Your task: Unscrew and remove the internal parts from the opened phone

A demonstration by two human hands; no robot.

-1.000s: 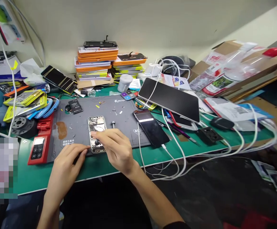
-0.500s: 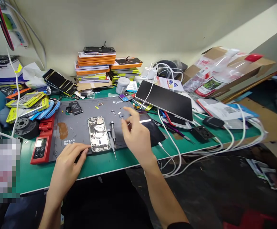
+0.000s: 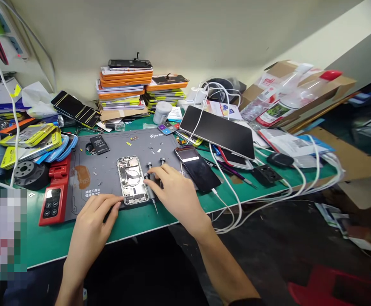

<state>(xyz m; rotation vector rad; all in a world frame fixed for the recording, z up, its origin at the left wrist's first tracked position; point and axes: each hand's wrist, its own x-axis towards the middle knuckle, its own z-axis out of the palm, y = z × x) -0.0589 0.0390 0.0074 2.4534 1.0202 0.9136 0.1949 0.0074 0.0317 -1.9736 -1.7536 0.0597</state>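
An opened phone (image 3: 132, 180), its inner parts exposed, lies on the grey mat (image 3: 109, 174). My left hand (image 3: 92, 219) rests at its lower left corner, fingers loosely stretched and thumb apart, holding nothing. Right of the phone lie several slim grey screwdrivers (image 3: 153, 196), side by side. Over them hovers my right hand (image 3: 175, 193), with thumb and index finger bent and a gap between them, near the cap of one screwdriver. That hand partly hides the screwdrivers, including one whose cap shows behind the fingers. Tiny parts (image 3: 152, 150) are scattered farther up the mat.
A dark phone (image 3: 198, 168) with a white cable lies right of my right hand. Behind it a tablet (image 3: 219, 131) leans on clutter. A red device (image 3: 52, 199) borders the mat's left side. A loose battery (image 3: 99, 145) lies near the back left; stacked boxes (image 3: 124, 80) stand by the wall.
My right hand has moved down and left, toward the screwdrivers beside the opened phone. The dark phone at the right is now less covered. My left hand stays by the opened phone.
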